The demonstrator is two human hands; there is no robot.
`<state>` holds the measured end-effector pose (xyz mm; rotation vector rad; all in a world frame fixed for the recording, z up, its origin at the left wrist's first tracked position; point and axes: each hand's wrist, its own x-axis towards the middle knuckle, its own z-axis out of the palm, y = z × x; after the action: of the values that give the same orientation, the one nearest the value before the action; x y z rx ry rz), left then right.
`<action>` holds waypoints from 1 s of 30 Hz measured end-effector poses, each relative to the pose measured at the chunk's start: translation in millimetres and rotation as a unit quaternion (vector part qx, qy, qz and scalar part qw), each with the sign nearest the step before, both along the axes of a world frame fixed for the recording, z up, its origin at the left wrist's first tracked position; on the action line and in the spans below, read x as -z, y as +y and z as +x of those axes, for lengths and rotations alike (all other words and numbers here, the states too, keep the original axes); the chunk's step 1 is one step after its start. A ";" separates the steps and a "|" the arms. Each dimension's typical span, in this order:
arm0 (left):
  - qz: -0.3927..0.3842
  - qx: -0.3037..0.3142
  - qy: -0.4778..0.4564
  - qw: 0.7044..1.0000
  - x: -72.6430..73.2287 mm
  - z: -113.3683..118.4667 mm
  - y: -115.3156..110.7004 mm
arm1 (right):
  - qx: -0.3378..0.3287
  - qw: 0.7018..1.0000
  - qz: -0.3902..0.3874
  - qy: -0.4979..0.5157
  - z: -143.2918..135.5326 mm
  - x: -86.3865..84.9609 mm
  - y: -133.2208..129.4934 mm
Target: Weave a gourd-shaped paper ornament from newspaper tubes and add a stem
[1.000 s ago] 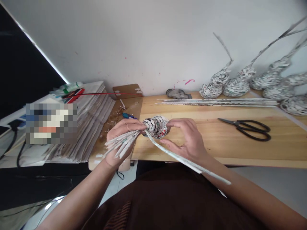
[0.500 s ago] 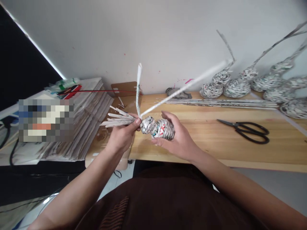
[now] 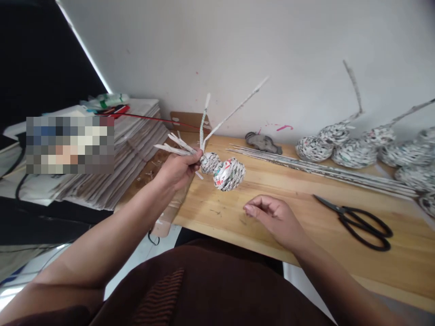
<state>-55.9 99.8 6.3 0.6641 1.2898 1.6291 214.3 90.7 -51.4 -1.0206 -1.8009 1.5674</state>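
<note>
My left hand (image 3: 181,168) is closed round the narrow end of a woven paper gourd (image 3: 230,174), where its rolled-paper strips gather. The gourd has a small bulb beside the hand and a larger one on the right, held over the table and tilted. Several paper strips (image 3: 176,144) fan out past my left fingers, and two longer ones rise from the neck. My right hand (image 3: 273,218) is apart from the gourd, lower right of it, above the wood. Its fingers are curled with thumb against forefinger, and nothing shows in them.
Black-handled scissors (image 3: 363,224) lie right of my right hand. Behind them stretches a bundle of thin paper rods (image 3: 306,168). Several woven gourds (image 3: 355,151) stand at the back right, near a grey cloth (image 3: 263,142). Stacked newspapers (image 3: 125,154) fill the left, beside some cardboard (image 3: 188,121).
My right hand has let go of the gourd's larger bulb and drawn back toward the lower right, its fingers curling. My left hand still holds the neck. The view has turned slightly.
</note>
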 end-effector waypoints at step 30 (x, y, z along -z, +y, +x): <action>0.041 0.079 0.417 0.904 -24.1 85.1 22.1 | 0.048 0.982 0.181 0.001 -25.9 17.2 58.5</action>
<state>29.3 121.9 30.4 1.5895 1.6935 1.2903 188.4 149.2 -68.6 -0.9128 -1.9144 1.1281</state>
